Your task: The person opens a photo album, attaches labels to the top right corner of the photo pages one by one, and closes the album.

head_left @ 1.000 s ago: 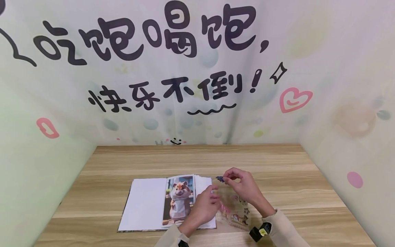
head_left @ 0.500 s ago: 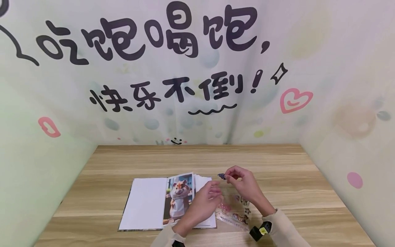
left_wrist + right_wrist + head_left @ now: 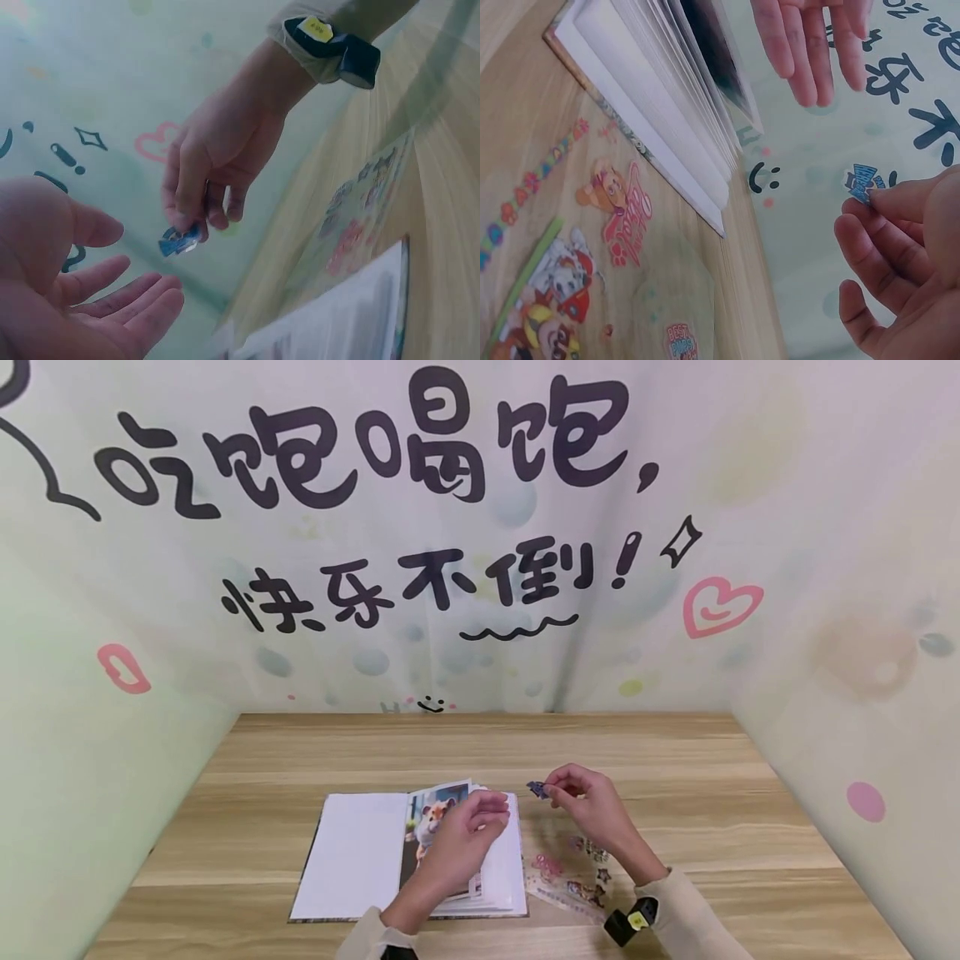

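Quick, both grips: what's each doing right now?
Left grip: open, fingers loosely extended, holding nothing.
Right grip: closed, pinching a small blue sticker between thumb and finger.

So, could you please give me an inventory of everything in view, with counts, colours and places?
Small sticker: one, mainly blue, between the right thumb and fingers
Book: one, white pages, lying open on the table
Hamster picture: one, multicoloured, in the open book
Sticker sheet: one, clear with multicoloured stickers, on the table right of the book
Table: one, light wood-toned, under the book and sheet
Backdrop: pale with black characters and pink marks, behind the table
Sleeves: two, beige, on the arms
Wrist devices: two, black, one on each wrist; yellow label on the right one
Left hand: one, bare, over the book
Right hand: one, bare, pinching the small sticker
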### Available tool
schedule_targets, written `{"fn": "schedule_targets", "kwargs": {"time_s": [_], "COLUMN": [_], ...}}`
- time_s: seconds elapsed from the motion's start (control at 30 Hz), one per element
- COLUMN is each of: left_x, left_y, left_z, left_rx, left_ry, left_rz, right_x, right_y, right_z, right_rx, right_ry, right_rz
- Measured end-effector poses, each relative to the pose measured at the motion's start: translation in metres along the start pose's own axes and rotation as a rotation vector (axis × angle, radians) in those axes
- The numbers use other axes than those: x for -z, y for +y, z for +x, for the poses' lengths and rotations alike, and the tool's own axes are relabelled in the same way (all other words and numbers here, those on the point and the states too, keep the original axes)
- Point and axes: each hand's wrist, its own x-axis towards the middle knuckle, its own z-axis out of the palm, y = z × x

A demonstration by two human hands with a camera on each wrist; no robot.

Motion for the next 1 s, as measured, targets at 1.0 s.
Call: {"fn": "schedule_targets", "kwargs": {"time_s": [1.0], "left_x": [0.05], "left_y": [-0.047], "left_z": [-0.023], "left_rx": [-0.074], "left_ry": [0.044], "left_rz": [0.53], "right_x": [-0.015], "right_y": [0.0], "right_z": [0.01], "right_rx": [-0.036], "right_ry": [-0.033], "right_rz": [0.078]}}
